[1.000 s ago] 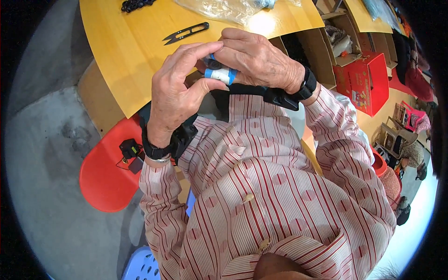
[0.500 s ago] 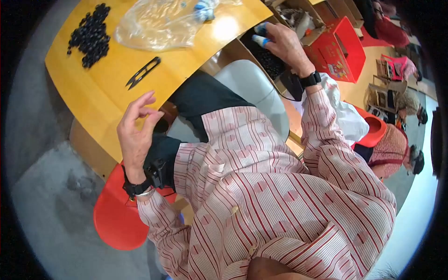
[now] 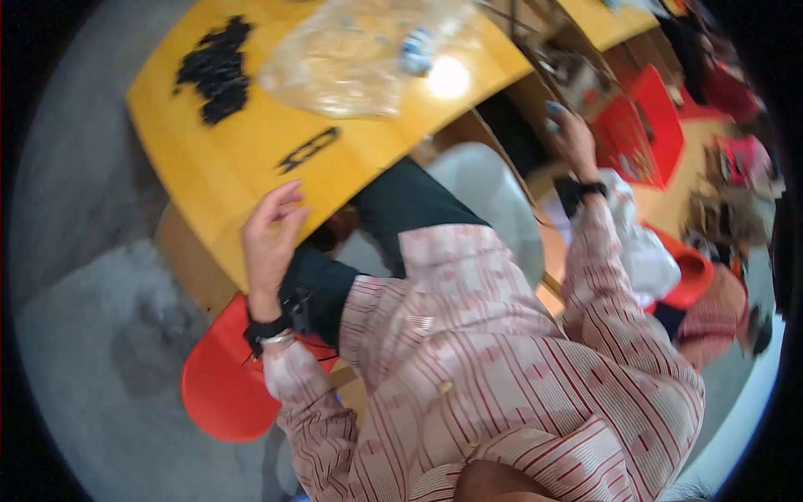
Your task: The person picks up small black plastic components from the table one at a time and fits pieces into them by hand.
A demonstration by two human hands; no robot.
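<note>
My left hand (image 3: 272,234) loosely spread, nothing seen in it; my right hand (image 3: 575,142) out beside an open brown cardboard box (image 3: 465,134).

Left thumb and fingers apart at the near edge of the yellow wooden worktop (image 3: 180,159); right hand blurred, blue-and-white wrap (image 3: 554,109) at a fingertip, can't tell if it's pinching anything. Black metal thread snips (image 3: 308,151) lie just beyond the left hand; further off, a heap of small black pieces (image 3: 217,71), then a crumpled clear plastic bag (image 3: 343,63). More dark contents (image 3: 514,130) in the box, too blurred to sort. Likely between-pieces step, right hand at the supply; next move probably calls for a careful fingertip pinch on one small piece, left hand ready to steady it.
</note>
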